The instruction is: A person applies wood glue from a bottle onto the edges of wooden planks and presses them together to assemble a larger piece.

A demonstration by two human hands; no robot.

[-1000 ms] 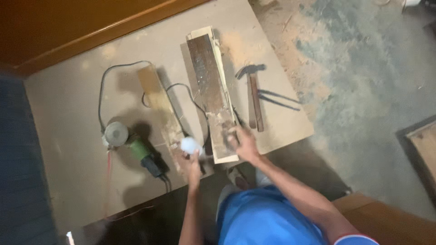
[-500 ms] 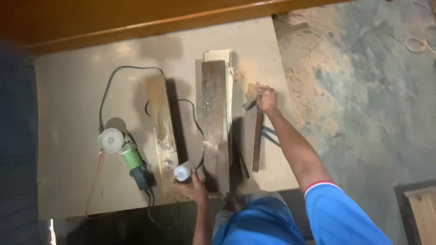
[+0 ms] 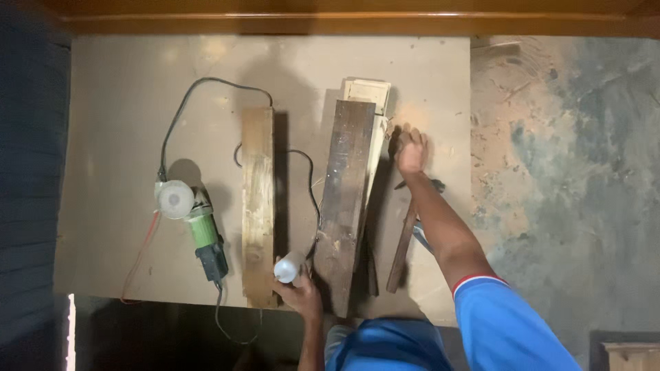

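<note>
My left hand (image 3: 300,294) grips a small white plastic bottle (image 3: 289,267) at the near edge of a flat board table (image 3: 124,103), between a pale wooden plank (image 3: 258,199) and a dark weathered plank (image 3: 346,199). The dark plank lies on top of a lighter piece of wood (image 3: 370,96). My right hand (image 3: 411,150) is stretched out with its fingers resting on the table, just right of the dark plank's far half. It holds nothing. Under my right forearm lies a hammer (image 3: 403,246) with a wooden handle.
A green angle grinder (image 3: 196,220) with a pale disc lies at the left of the table, its black cable (image 3: 206,86) looping across to the planks. A red wire (image 3: 141,257) trails beside it. A dusty concrete floor (image 3: 570,172) is to the right; a wooden beam (image 3: 344,20) runs along the far side.
My right hand has gone from the near end of the dark plank to the table beside its far half. My left hand has stayed by the near edge with the bottle.
</note>
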